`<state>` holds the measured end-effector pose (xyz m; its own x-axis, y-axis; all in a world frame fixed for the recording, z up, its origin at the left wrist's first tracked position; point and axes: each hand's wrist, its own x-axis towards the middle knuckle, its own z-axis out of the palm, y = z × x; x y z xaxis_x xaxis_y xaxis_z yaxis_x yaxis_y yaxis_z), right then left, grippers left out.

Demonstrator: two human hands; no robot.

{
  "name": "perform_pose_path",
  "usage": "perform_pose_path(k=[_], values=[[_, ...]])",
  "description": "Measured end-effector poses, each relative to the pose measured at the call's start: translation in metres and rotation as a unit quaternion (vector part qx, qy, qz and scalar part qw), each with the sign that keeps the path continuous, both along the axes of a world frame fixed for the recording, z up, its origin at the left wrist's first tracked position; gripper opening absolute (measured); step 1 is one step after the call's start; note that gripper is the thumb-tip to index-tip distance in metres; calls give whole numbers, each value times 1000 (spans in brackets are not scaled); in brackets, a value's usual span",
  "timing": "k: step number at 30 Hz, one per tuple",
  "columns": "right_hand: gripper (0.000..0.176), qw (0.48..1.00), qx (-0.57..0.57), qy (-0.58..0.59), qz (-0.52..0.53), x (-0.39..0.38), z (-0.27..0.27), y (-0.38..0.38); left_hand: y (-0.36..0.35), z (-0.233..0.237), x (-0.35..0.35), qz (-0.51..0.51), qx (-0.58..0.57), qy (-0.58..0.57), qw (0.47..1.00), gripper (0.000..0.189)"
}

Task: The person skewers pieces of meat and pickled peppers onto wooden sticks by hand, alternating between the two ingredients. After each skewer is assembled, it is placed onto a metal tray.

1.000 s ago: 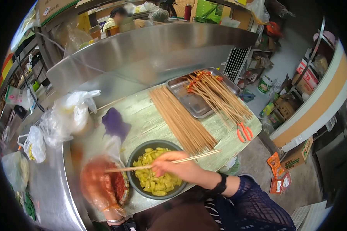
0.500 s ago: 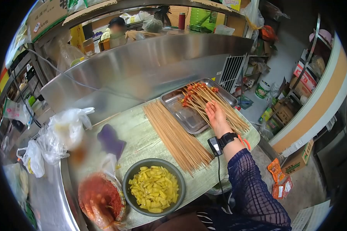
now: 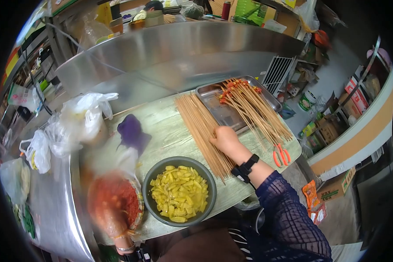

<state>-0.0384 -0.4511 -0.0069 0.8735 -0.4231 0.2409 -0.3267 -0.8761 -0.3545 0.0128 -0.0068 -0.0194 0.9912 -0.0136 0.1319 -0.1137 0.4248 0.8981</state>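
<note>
Head view: my right hand [image 3: 225,139] lies palm down on the pile of bare sticks [image 3: 198,122], near the pile's near end. The fingers are curled onto the wood. I cannot tell whether they have hold of a stick. A black band sits on the wrist.

The sticks lie as one flat bundle on the board [image 3: 161,131], running from far to near, with the tray [image 3: 222,114] just to their right. Loaded skewers [image 3: 255,113] lie across the tray, meat ends far, bare ends overhanging its near right edge. Orange scissors [image 3: 280,153] lie at the board's right edge, near those ends.

My left hand [image 3: 111,220] is at the near left, blurred, in a plastic glove smeared red. It is at the red mix [image 3: 118,196]. How far it is open cannot be told.

A bowl [image 3: 146,185] of yellow pieces [image 3: 179,194] stands just right of the red mix and just near the stick ends. A purple cloth [image 3: 133,133] lies left of the sticks. White bags [image 3: 81,120] are bunched at the far left.
</note>
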Motion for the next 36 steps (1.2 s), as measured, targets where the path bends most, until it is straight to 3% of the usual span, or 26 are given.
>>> perform_pose_path(k=[5,8,12,15,18,23,27,30,32,33,35,36], values=[[20,995,14,92,-38,16,5,-2,-5,5,-2,44,26,-6,999,30],[18,994,32,84,-55,16,10,-7,-2,1,-2,47,31,-6,998,30],[20,979,96,168,-64,15,21,-6,-4,2,-4,54,17,9,998,30],[22,984,17,172,-53,13,18,-2,-4,0,-3,45,1,16,999,30],[27,971,67,225,-52,14,31,2,-2,-2,-4,39,-6,19,999,30],[26,986,32,163,-27,12,16,-13,-3,3,-6,30,-9,33,999,30],[27,984,5,178,-19,5,42,-6,-3,6,-7,26,-2,41,999,30],[23,995,61,74,11,1,32,-23,-7,13,-8,19,-29,46,998,29],[19,984,165,23,62,8,19,-9,11,16,-16,29,-41,52,997,30],[15,910,413,-22,22,-18,78,2,-2,10,-5,-1,-116,50,992,33],[13,835,520,-142,111,-28,86,16,5,20,-4,-2,-154,78,985,37],[15,820,532,-192,87,-33,94,35,8,30,-5,17,-151,93,984,36]])
